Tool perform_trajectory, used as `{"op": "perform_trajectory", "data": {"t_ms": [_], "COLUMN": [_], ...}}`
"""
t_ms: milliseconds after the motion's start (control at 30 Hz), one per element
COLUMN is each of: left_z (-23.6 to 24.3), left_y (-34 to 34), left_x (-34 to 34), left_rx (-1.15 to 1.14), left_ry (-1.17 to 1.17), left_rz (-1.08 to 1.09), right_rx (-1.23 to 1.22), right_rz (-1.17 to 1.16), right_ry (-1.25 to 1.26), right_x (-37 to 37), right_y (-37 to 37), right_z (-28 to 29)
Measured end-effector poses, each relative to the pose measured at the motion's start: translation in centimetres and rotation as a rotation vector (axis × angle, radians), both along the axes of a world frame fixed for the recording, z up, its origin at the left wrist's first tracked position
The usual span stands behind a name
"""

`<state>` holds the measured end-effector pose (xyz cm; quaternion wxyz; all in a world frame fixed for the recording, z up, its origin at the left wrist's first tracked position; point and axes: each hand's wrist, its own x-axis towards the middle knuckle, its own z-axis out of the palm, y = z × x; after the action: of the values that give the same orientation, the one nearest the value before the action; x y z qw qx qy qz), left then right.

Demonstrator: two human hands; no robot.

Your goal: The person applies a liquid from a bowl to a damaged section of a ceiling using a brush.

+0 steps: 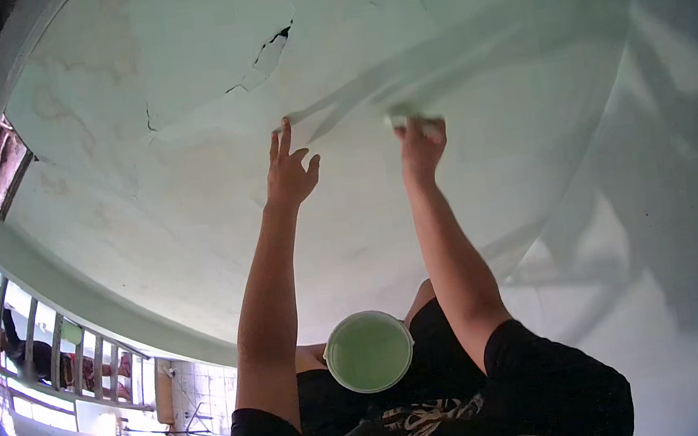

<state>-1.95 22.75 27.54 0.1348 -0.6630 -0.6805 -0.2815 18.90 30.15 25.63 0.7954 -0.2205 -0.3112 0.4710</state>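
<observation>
My left hand (pixel 292 172) reaches up to the pale green wall (pixel 454 203), its fingers apart and fingertips at the surface, holding nothing. To its right, my right hand (pixel 423 147) is closed on a small pale, flat pad (pixel 395 116) held against the wall; motion blur hides its exact kind. Between my forearms, near my lap, a round tub (pixel 374 387) stands upright with pale green liquid (pixel 369 351) in it. Neither hand touches the tub.
Above my left hand the wall has a crack (pixel 272 49) with lifted paint, and brownish stains lie around it. A railing (pixel 44 332) runs at lower left, with a person (pixel 46 360) in dark clothes beyond it. A smooth pale wall (pixel 663 227) meets this surface at right.
</observation>
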Motion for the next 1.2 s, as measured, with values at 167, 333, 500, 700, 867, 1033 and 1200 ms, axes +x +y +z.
{"op": "perform_trajectory", "data": {"t_ms": [167, 333, 500, 700, 867, 1033, 1200], "left_z": [0.5, 0.1, -0.5, 0.3, 1.0, 0.9, 1.6], "left_y": [0.6, 0.1, -0.1, -0.2, -0.2, -0.2, -0.8], "left_x": [-1.0, -0.9, -0.5, -1.3, -0.5, 0.3, 0.1], "left_rx": [0.041, 0.055, 0.012, 0.042, -0.054, -0.062, -0.148], "left_ry": [0.028, -0.023, -0.053, -0.073, -0.118, -0.153, -0.114], "left_rz": [-0.035, -0.044, -0.052, -0.067, -0.048, -0.070, -0.022], "right_rx": [0.216, 0.164, -0.259, 0.046, 0.392, 0.719, 0.665], "right_rz": [-0.063, -0.213, -0.106, -0.012, -0.038, -0.173, -0.165], "right_ry": [0.013, -0.498, -0.317, -0.115, -0.036, -0.018, -0.158], "right_x": [-0.7, -1.2, -0.3, -0.8, 1.0, 1.5, -0.3], "right_y": [-1.3, -1.3, -4.9, 0.1, 1.8, 1.8, 4.2], "right_z": [6.1, -10.1, -21.9, -3.4, 19.1, 33.7, 31.9]}}
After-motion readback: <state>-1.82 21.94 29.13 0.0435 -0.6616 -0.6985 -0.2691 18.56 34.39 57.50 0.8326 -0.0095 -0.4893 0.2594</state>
